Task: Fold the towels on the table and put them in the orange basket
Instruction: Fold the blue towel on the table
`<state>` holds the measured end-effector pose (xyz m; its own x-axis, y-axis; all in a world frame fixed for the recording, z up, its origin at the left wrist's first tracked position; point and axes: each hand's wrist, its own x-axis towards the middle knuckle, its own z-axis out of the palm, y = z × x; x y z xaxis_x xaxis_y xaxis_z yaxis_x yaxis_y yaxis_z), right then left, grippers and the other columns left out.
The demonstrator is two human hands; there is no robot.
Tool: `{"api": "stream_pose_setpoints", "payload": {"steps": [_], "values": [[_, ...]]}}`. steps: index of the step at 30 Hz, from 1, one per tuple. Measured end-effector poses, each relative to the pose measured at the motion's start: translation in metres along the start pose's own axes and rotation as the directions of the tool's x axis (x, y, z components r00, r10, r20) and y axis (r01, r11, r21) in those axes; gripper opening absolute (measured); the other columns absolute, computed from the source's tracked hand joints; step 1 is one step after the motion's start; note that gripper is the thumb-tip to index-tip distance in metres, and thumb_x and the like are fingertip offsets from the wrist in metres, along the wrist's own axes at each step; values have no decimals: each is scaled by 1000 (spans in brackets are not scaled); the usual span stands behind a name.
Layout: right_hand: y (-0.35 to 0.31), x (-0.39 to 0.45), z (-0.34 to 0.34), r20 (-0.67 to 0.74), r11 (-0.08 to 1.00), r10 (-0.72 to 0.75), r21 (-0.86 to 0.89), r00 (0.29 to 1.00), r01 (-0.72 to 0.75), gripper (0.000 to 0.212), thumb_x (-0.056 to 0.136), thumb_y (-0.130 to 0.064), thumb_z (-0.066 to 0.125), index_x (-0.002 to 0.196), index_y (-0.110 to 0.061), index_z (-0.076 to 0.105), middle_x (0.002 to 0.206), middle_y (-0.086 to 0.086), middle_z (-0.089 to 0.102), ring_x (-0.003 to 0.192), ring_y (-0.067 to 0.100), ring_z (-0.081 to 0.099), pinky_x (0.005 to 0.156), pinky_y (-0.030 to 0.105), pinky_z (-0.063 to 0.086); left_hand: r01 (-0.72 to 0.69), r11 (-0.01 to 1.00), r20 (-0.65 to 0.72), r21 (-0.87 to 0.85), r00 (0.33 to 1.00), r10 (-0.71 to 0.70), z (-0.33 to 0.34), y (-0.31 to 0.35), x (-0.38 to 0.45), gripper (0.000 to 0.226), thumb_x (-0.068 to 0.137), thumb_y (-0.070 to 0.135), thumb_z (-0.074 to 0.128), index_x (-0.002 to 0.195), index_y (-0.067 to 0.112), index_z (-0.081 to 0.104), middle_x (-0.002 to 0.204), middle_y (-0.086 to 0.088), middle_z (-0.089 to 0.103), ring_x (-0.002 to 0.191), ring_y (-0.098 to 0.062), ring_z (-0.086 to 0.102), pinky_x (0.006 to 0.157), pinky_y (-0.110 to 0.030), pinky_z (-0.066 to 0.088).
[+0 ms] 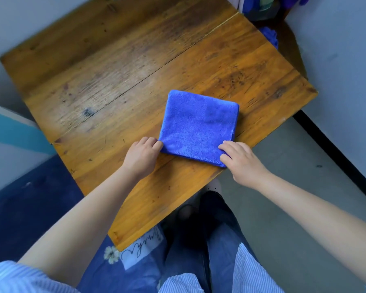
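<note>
A blue towel [199, 125], folded into a thick square, lies flat on the wooden table [114, 70] near its right front edge. My left hand [141, 158] pinches the towel's near left corner with curled fingers. My right hand [240, 163] grips the near right corner, fingers on top of the cloth. No orange basket shows in this view.
More blue cloth [269, 37] sits past the table's far right corner, beside some blurred containers [262, 7]. A grey wall runs along the right. A blue patterned rug [40, 208] covers the floor at the left; grey floor [294, 176] lies to the right.
</note>
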<state>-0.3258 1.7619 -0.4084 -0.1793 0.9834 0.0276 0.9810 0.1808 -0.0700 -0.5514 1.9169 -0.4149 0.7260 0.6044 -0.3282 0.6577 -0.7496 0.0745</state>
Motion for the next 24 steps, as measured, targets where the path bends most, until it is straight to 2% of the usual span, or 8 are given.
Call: {"api": "stream_pose_setpoints", "payload": {"steps": [3, 6, 9, 11, 14, 16, 20, 24], "values": [[4, 3, -7, 10, 1000, -12, 9, 1000, 12, 43, 21, 19, 71, 56, -3, 61, 81, 16, 70, 79, 30, 70, 70, 49, 53, 79, 985, -118, -152, 988, -97, 0, 6, -8, 33, 86, 5, 46, 117, 1, 56, 123, -16, 56, 110, -33, 51, 83, -40, 44], [11, 17, -17, -5, 996, -16, 92, 1000, 16, 40, 24, 22, 68, 55, -1, 62, 68, 12, 67, 64, 26, 68, 69, 48, 53, 226, 901, -200, -371, 928, -315, -3, 20, -15, 27, 88, 10, 50, 111, -2, 60, 111, -19, 62, 103, -35, 55, 77, -40, 46], [17, 40, -28, -1, 985, -26, 172, 1000, 25, 28, 39, 23, 59, 57, 2, 62, 60, 14, 64, 56, 29, 65, 61, 39, 54, 389, 751, -111, -533, 848, -518, -5, 34, -12, 29, 93, 22, 47, 113, 4, 58, 109, -13, 62, 105, -30, 54, 77, -37, 44], [16, 59, -36, 12, 982, -39, 188, 999, 36, 22, 47, 16, 52, 61, 5, 64, 61, 17, 65, 57, 33, 65, 59, 39, 54, 443, 685, -51, -578, 818, -573, -6, 39, -8, 29, 93, 26, 45, 111, 7, 57, 107, -11, 61, 104, -28, 53, 75, -36, 43], [13, 96, -43, 36, 980, -45, 198, 998, 37, 23, 59, 14, 50, 75, 9, 66, 75, 24, 67, 73, 40, 66, 68, 47, 53, 511, 622, 22, -593, 782, -623, -11, 38, 3, 28, 93, 29, 45, 104, 7, 59, 103, -11, 60, 99, -29, 55, 70, -35, 42], [13, 126, -43, 70, 981, -20, 193, 997, 6, 26, 73, 13, 48, 94, 10, 64, 97, 25, 65, 95, 41, 61, 83, 47, 48, 546, 621, 75, -562, 782, -619, -14, 37, 8, 27, 93, 29, 46, 100, 7, 61, 103, -12, 59, 99, -30, 55, 69, -34, 41], [17, 186, -38, 201, 991, -42, 133, 979, 16, 37, 90, -8, 44, 126, -6, 50, 132, 13, 49, 125, 30, 39, 100, 41, 32, 595, 596, 177, -540, 772, -611, -18, 38, 15, 20, 90, 22, 48, 100, 8, 58, 108, -12, 57, 102, -31, 54, 69, -33, 39], [24, 235, -32, 468, 992, -125, 49, 875, 115, 34, 90, -20, 47, 124, -16, 54, 135, 8, 45, 129, 28, 30, 102, 42, 31, 689, 513, 294, -512, 701, -650, -19, 40, 19, 25, 90, 27, 51, 106, 7, 56, 114, -13, 54, 108, -33, 53, 78, -37, 44]]}}
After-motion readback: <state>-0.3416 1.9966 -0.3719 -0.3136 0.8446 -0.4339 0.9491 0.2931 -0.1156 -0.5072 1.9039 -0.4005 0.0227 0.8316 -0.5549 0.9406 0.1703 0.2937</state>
